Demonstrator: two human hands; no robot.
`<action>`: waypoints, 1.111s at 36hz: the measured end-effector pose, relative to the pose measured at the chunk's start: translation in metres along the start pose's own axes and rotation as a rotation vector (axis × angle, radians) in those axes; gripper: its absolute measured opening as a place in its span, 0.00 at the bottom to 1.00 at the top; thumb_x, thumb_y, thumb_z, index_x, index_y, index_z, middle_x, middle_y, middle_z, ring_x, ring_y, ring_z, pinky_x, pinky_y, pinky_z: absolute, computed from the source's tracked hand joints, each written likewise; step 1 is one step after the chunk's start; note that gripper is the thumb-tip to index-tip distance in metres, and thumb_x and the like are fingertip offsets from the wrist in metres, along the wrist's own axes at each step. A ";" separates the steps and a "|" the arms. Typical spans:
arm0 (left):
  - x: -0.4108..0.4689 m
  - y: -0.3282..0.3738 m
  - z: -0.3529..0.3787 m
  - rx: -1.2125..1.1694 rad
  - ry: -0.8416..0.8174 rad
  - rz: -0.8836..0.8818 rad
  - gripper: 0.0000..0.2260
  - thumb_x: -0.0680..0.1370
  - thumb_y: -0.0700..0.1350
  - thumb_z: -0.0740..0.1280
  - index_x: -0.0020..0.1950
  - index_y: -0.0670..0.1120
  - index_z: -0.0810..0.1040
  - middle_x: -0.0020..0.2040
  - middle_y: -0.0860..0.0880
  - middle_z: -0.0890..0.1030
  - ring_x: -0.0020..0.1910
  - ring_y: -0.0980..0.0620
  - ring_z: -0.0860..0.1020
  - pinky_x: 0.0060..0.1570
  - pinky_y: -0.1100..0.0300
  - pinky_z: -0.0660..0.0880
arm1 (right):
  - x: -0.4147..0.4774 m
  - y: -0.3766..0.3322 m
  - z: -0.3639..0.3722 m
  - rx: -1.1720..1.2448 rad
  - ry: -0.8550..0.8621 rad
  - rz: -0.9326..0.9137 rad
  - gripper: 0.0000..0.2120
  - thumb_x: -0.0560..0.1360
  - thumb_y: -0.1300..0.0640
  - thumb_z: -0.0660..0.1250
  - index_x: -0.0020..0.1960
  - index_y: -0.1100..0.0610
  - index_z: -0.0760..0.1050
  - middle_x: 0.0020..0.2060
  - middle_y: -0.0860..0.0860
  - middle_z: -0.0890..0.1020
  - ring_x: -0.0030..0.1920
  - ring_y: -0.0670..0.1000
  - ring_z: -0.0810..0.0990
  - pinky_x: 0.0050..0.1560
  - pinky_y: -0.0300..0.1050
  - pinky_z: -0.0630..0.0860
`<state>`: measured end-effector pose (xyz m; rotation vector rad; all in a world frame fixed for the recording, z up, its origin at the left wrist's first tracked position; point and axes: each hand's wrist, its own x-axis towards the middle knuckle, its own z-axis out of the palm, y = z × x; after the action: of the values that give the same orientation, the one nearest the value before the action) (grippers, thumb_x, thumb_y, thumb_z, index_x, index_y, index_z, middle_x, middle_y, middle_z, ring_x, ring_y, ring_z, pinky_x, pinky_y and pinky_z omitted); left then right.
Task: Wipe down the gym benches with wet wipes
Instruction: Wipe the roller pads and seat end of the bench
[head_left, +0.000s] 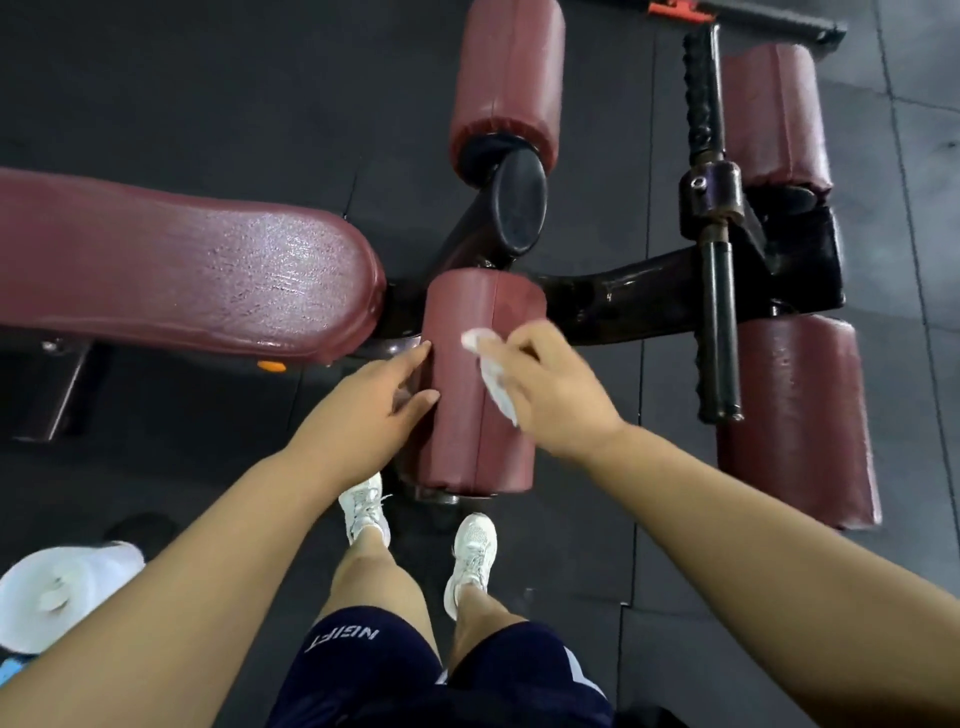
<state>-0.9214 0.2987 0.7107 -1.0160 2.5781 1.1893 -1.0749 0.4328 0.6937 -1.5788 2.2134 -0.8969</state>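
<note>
A maroon padded bench (182, 270) stretches in from the left, its surface shiny. Right in front of me is a maroon roller pad (467, 415) on the bench's black frame (623, 301). My right hand (550, 384) holds a crumpled white wet wipe (491, 371) against the top of this roller. My left hand (379, 395) rests with straight fingers against the roller's left side.
Three more maroon roller pads stand at top centre (506, 83), upper right (774, 114) and right (795, 421). A black knurled handle bar (709, 218) crosses the frame. A white wipes tub (57, 592) sits on the dark rubber floor at lower left. My feet stand below the roller.
</note>
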 end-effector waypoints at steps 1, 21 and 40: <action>-0.003 0.000 0.001 0.011 0.008 -0.012 0.25 0.78 0.53 0.63 0.74 0.55 0.62 0.51 0.49 0.76 0.48 0.52 0.75 0.55 0.54 0.72 | 0.015 0.006 0.000 -0.041 0.027 0.018 0.14 0.77 0.49 0.63 0.37 0.45 0.61 0.34 0.38 0.73 0.36 0.38 0.70 0.48 0.35 0.65; -0.015 0.010 0.012 0.130 -0.006 -0.103 0.22 0.80 0.57 0.54 0.74 0.57 0.60 0.38 0.52 0.78 0.44 0.49 0.76 0.46 0.53 0.74 | -0.080 -0.018 0.016 0.003 -0.032 -0.065 0.10 0.79 0.53 0.61 0.52 0.55 0.79 0.46 0.53 0.74 0.42 0.55 0.75 0.41 0.51 0.77; -0.019 0.020 0.013 0.186 -0.019 -0.118 0.26 0.78 0.62 0.56 0.75 0.57 0.59 0.34 0.55 0.74 0.41 0.52 0.73 0.37 0.56 0.71 | -0.010 0.001 0.006 0.005 0.193 0.111 0.05 0.75 0.63 0.66 0.44 0.55 0.72 0.41 0.52 0.71 0.42 0.47 0.69 0.44 0.43 0.71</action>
<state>-0.9214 0.3268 0.7214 -1.0921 2.5178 0.9076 -1.0688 0.4406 0.6876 -1.4042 2.3993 -1.0603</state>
